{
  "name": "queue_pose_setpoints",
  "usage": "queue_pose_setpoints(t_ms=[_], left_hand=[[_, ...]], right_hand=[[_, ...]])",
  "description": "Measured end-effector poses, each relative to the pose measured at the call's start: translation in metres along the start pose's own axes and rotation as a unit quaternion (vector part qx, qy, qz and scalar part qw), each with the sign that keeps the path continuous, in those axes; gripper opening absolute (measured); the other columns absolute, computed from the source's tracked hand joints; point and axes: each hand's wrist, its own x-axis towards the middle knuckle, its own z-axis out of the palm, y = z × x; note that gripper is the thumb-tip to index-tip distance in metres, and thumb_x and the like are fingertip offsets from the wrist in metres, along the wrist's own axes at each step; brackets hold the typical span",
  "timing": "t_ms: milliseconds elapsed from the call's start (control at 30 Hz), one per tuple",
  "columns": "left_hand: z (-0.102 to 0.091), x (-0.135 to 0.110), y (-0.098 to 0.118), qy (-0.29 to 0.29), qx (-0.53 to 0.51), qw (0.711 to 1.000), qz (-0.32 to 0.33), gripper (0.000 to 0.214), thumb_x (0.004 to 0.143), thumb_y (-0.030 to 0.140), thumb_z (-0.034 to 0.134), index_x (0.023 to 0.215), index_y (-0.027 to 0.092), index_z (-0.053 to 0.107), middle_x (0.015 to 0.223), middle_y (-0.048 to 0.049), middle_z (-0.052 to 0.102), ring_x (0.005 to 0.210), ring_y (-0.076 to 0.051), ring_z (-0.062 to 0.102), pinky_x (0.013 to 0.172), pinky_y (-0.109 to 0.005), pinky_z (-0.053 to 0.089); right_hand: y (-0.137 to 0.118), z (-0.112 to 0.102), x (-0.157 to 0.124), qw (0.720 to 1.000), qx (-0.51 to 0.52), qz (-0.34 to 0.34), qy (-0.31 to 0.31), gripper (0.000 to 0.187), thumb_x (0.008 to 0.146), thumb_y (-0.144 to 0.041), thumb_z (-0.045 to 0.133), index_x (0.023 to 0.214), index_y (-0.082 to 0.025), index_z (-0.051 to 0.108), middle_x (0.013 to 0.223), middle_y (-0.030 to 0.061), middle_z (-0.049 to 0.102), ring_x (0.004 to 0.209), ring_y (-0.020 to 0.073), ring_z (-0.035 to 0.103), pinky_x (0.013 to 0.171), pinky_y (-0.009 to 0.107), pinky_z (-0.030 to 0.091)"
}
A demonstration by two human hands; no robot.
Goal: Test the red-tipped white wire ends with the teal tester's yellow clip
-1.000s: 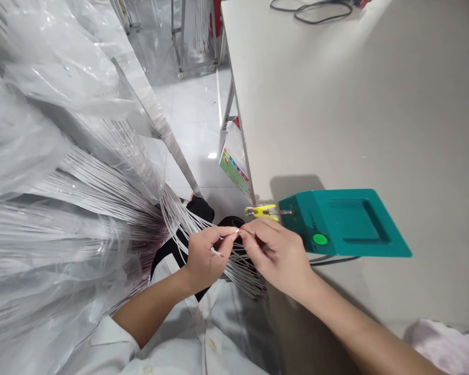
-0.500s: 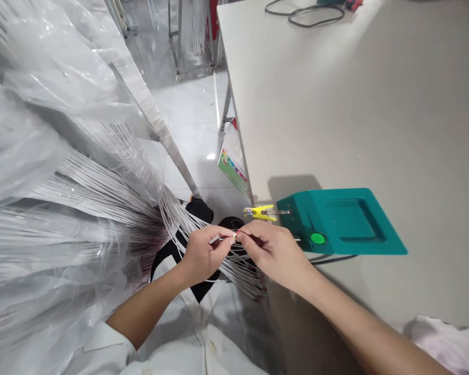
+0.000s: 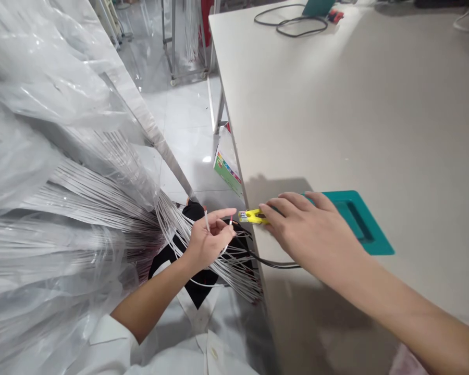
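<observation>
My left hand (image 3: 207, 242) is closed on a thin white cable (image 3: 230, 223), whose red-tipped end stands up between thumb and fingers. The index finger points toward the yellow clip (image 3: 252, 216). That clip projects from a teal box (image 3: 369, 232) at the table's edge, its jaws facing the cable end but apart from it. My right hand (image 3: 310, 224) lies over the front of the box, with fingers closed around the rear of the clip. Its thumb is hidden, as is the box's green button. Below the left hand hangs a bundle of white cables (image 3: 238, 281).
Large bundles of white cables (image 3: 97, 192) in clear plastic (image 3: 42, 99) fill the left side. The pale table (image 3: 355, 114) carries a black cord (image 3: 300, 34) at its far end. A wheeled metal rack (image 3: 173, 52) and a printed green box (image 3: 227, 174) stand on the floor.
My right hand has let go of the cable end and moved right onto the yellow clip and teal box. My left hand keeps the cable, its index finger now extended. The view has shifted slightly.
</observation>
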Motion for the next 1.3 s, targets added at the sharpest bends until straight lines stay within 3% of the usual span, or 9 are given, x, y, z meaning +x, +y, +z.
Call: queue_pose_setpoints(t_ms=[200,400,600,767,967,1300], left_hand=[[0.004,0.003,0.001,-0.005,-0.036,0.999,-0.016,0.036,0.065,0.018,0.068,0.101,0.016,0.068,0.061,0.0007,0.063,0.056,-0.007,0.052,0.053,-0.019,0.040],[0.011,0.007,0.000,0.039,-0.035,0.998,-0.026,0.040,0.063,0.016,0.069,0.103,0.013,0.068,0.059,0.0001,0.063,0.055,-0.008,0.050,0.052,-0.020,0.038],[0.014,0.008,-0.004,0.045,0.010,0.998,-0.030,0.040,0.063,0.017,0.069,0.103,0.014,0.069,0.061,0.0001,0.063,0.055,-0.008,0.047,0.053,-0.022,0.038],[0.012,0.011,-0.009,0.019,0.051,0.999,0.005,0.037,0.066,0.020,0.068,0.102,0.017,0.070,0.066,-0.0003,0.064,0.057,-0.009,0.048,0.056,-0.023,0.040],[0.012,0.011,-0.013,0.025,0.065,0.998,0.009,0.036,0.067,0.021,0.067,0.102,0.019,0.070,0.066,0.0010,0.064,0.054,-0.008,0.046,0.056,-0.022,0.040],[0.004,0.008,-0.013,0.036,0.066,0.997,0.013,0.035,0.067,0.021,0.068,0.102,0.018,0.070,0.066,0.0009,0.064,0.054,-0.008,0.047,0.053,-0.020,0.039]], right_hand=[[0.011,0.006,0.011,0.997,0.074,0.012,-0.018,0.004,0.076,-0.023,0.058,0.077,-0.019,0.060,0.080,0.0049,0.067,0.078,0.0235,0.059,0.074,0.040,0.031],[0.010,0.005,0.015,0.998,0.047,0.036,-0.028,0.008,0.075,-0.021,0.057,0.068,-0.018,0.055,0.070,0.0046,0.065,0.073,0.0227,0.060,0.082,0.043,0.028],[0.008,0.000,0.016,0.996,0.048,0.044,-0.067,0.006,0.077,-0.018,0.056,0.071,-0.016,0.056,0.072,0.0044,0.065,0.076,0.0234,0.061,0.087,0.046,0.025],[0.008,0.000,0.014,0.996,0.038,0.039,-0.075,0.006,0.076,-0.022,0.059,0.077,-0.016,0.058,0.078,0.0062,0.065,0.082,0.0262,0.060,0.090,0.051,0.023],[0.005,0.005,0.010,0.998,0.013,0.034,-0.044,0.035,0.074,-0.034,0.063,0.103,-0.016,0.056,0.096,0.0113,0.065,0.088,0.0300,0.056,0.092,0.057,0.022],[0.000,0.009,0.006,1.000,-0.003,0.018,-0.015,0.051,0.074,-0.042,0.063,0.112,-0.009,0.055,0.086,0.0155,0.065,0.085,0.0337,0.056,0.091,0.059,0.025]])
